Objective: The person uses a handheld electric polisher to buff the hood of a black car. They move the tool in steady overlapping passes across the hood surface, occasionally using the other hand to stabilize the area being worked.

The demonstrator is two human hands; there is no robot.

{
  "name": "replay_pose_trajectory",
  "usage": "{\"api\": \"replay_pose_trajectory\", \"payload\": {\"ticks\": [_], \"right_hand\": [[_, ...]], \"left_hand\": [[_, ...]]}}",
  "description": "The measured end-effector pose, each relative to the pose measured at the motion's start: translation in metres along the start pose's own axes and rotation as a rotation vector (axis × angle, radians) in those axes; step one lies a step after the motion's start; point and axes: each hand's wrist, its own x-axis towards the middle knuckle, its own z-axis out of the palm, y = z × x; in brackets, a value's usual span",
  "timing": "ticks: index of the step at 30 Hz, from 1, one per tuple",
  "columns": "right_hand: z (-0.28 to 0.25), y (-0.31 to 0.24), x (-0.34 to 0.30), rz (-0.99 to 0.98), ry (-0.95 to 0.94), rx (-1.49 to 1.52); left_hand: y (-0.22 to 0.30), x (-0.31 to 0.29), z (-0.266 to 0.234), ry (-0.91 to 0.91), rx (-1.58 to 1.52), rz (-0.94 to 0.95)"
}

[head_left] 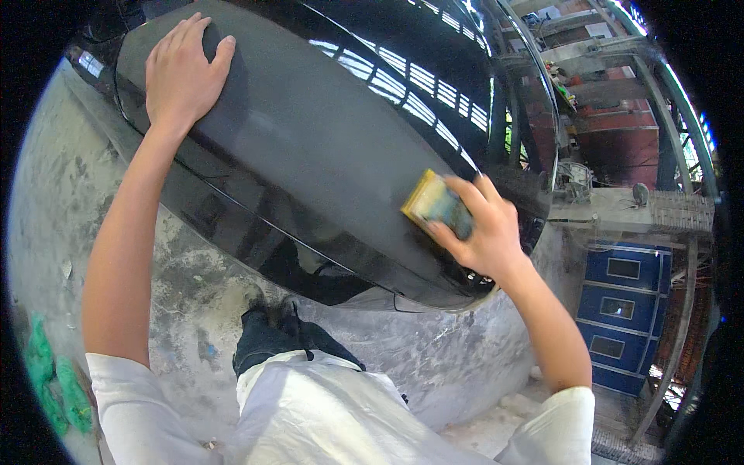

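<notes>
A black car's body panel [310,139] stretches in front of me, its middle a dull grey matte patch beside glossy black paint. My left hand [184,74] lies flat on the upper left of this patch, fingers spread and holding nothing. Toward the panel's right end, my right hand [484,225] grips a yellow-edged sanding block [439,204] with a worn, pale and greenish top. The block rests on the matte area, thumb on its near side and fingers over its far side; its underside is hidden. Slight blur softens the block and this hand.
Below the car is a stained grey concrete floor [201,310], where my shoes stand close to the bodywork. Green netting-like material [58,380] lies at the lower left. On the right are a blue panelled cabinet [624,306], a concrete ledge [612,205] and cluttered shelving [593,50].
</notes>
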Motion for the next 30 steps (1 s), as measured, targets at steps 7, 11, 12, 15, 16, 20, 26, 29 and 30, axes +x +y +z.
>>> {"api": "replay_pose_trajectory", "payload": {"ticks": [7,11,12,15,16,20,26,29,30], "right_hand": [[0.013,-0.088,0.14,-0.093,0.048,-0.008],[0.01,-0.102,0.129,-0.104,0.034,0.033],[0.01,-0.096,0.113,-0.065,0.002,0.035],[0.007,-0.068,0.038,0.034,-0.039,0.027],[0.006,-0.057,0.013,0.026,0.009,0.017],[-0.002,-0.019,-0.074,0.152,0.035,-0.04],[-0.004,-0.017,-0.068,0.153,0.061,-0.055],[0.01,-0.056,-0.002,0.105,0.053,0.028],[0.015,-0.073,0.024,0.073,0.093,0.065]], "left_hand": [[-0.004,0.006,-0.002,-0.034,-0.051,-0.002],[-0.006,0.008,-0.003,-0.05,-0.052,0.023],[-0.007,0.009,-0.004,-0.074,-0.043,0.006],[-0.005,0.008,-0.006,-0.085,-0.075,-0.041],[-0.004,0.008,-0.007,-0.085,-0.046,-0.032],[0.0,0.01,-0.009,-0.073,0.028,-0.011],[-0.001,0.008,-0.007,-0.095,0.026,-0.01],[-0.006,0.01,-0.004,-0.037,0.018,0.037],[-0.008,0.011,-0.004,-0.07,0.012,0.024]]}}
